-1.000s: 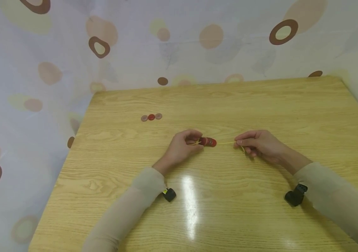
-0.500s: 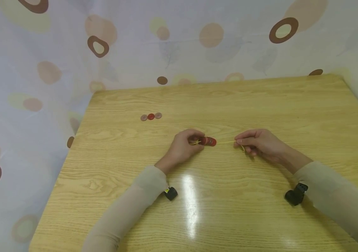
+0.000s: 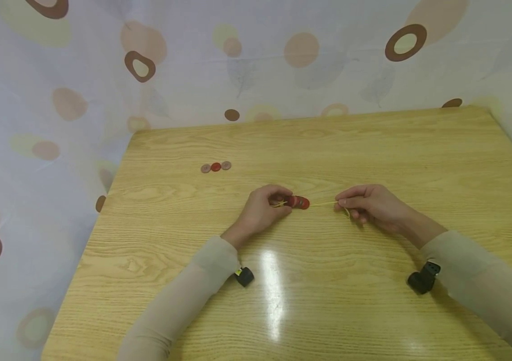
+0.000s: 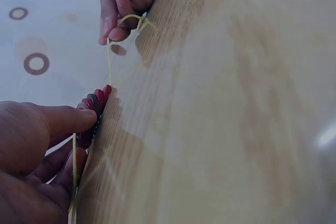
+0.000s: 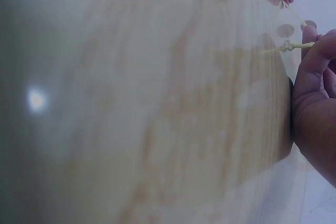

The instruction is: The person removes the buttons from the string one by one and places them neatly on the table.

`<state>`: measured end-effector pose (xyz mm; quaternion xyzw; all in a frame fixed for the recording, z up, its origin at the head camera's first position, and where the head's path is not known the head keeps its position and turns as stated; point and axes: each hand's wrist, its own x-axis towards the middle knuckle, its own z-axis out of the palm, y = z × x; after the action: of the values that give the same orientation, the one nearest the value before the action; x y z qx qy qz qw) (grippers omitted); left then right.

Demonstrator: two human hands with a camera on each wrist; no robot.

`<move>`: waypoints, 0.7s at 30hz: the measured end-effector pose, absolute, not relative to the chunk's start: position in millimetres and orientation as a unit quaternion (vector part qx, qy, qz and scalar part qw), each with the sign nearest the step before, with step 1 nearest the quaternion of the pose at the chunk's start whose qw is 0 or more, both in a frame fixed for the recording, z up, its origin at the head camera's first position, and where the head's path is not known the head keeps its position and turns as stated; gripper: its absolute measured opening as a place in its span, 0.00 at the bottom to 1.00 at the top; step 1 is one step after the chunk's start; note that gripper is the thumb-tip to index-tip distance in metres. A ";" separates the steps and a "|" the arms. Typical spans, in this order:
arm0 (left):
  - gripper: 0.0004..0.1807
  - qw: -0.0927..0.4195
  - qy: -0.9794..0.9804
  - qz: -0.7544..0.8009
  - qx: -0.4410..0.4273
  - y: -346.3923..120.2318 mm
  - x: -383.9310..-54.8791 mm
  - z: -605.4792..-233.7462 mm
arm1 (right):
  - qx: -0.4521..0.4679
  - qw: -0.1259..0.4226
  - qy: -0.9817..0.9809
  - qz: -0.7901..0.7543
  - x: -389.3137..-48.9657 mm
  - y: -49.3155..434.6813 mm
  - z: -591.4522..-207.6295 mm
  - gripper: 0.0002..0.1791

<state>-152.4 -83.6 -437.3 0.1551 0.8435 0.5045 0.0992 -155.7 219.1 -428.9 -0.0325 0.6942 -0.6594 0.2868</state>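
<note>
A row of red, pinkish and dark buttons [image 3: 300, 202] is threaded on a yellow string [image 3: 322, 204], leaning together close over the table. My left hand [image 3: 262, 209] holds the row at its left end between thumb and fingers; in the left wrist view the thumb [image 4: 68, 120] presses against the button edges. Behind them a length of string hangs beside the left palm. To the right, my right hand [image 3: 373, 206] pinches the string between thumb and index finger, and it runs straight from there to the buttons. A knot [image 5: 287, 46] shows in the free end in the right wrist view.
Three loose buttons, with a red one [image 3: 216, 167] between two pinkish ones, lie in a line at the back left of the wooden table [image 3: 350, 281]. Behind the table hangs a patterned curtain [image 3: 265, 75]. Black wrist cameras sit under both sleeves.
The left hand has shifted very slightly to the right along with its sleeve. The right hand keeps its pinch on the string, nearly still.
</note>
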 end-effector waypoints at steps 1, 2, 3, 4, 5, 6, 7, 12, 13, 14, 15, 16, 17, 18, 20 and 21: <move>0.17 0.100 0.843 0.506 0.155 -83.7 -152.4 -437.2 | -0.032 0.287 0.694 -0.660 -155.5 219.0 -428.7 0.14; 0.17 0.102 0.842 0.506 0.154 -83.9 -152.5 -437.2 | -0.031 0.286 0.695 -0.659 -155.5 219.0 -428.4 0.14; 0.17 0.103 0.842 0.507 0.154 -84.1 -152.5 -437.1 | -0.032 0.286 0.695 -0.659 -155.4 218.9 -428.1 0.14; 0.17 0.104 0.842 0.507 0.153 -84.4 -152.5 -437.1 | -0.033 0.286 0.696 -0.658 -155.4 218.9 -428.0 0.14; 0.17 0.106 0.842 0.507 0.152 -84.6 -152.6 -437.3 | -0.035 0.286 0.697 -0.657 -155.5 218.9 -428.2 0.14; 0.17 0.107 0.842 0.507 0.151 -84.9 -152.6 -437.4 | -0.037 0.286 0.697 -0.657 -155.8 219.1 -428.8 0.14; 0.17 0.108 0.842 0.506 0.151 -85.1 -152.7 -437.5 | -0.039 0.285 0.698 -0.656 -155.9 219.2 -429.1 0.15; 0.17 0.108 0.841 0.506 0.157 -86.0 -152.5 -438.4 | -0.047 0.284 0.700 -0.653 -156.1 219.8 -430.3 0.15; 0.17 0.108 0.841 0.507 0.158 -86.0 -152.4 -438.4 | -0.045 0.284 0.701 -0.653 -155.9 219.7 -430.0 0.16; 0.17 0.109 0.840 0.508 0.159 -86.2 -152.3 -438.5 | -0.044 0.284 0.701 -0.652 -155.8 219.7 -429.7 0.16; 0.17 0.109 0.839 0.509 0.160 -86.4 -152.3 -438.3 | -0.043 0.283 0.702 -0.652 -155.7 219.7 -429.9 0.17; 0.17 0.110 0.838 0.510 0.160 -86.6 -152.0 -437.7 | -0.040 0.283 0.702 -0.652 -155.6 219.7 -429.9 0.17; 0.17 0.110 0.837 0.510 0.161 -86.8 -151.9 -437.3 | -0.038 0.283 0.702 -0.652 -155.5 219.6 -429.7 0.17; 0.17 0.111 0.837 0.511 0.162 -87.1 -151.6 -436.8 | -0.035 0.282 0.702 -0.653 -155.4 219.3 -429.5 0.17; 0.17 0.111 0.836 0.511 0.166 -87.9 -151.1 -435.9 | -0.037 0.282 0.701 -0.653 -155.4 219.0 -429.1 0.17; 0.17 0.110 0.836 0.511 0.167 -88.2 -150.9 -435.4 | -0.038 0.282 0.701 -0.653 -155.4 218.9 -429.0 0.17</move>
<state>-150.9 -88.2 -435.4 0.1675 0.8358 0.5112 0.1102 -155.4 218.9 -429.0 -0.0376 0.7015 -0.6534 0.2820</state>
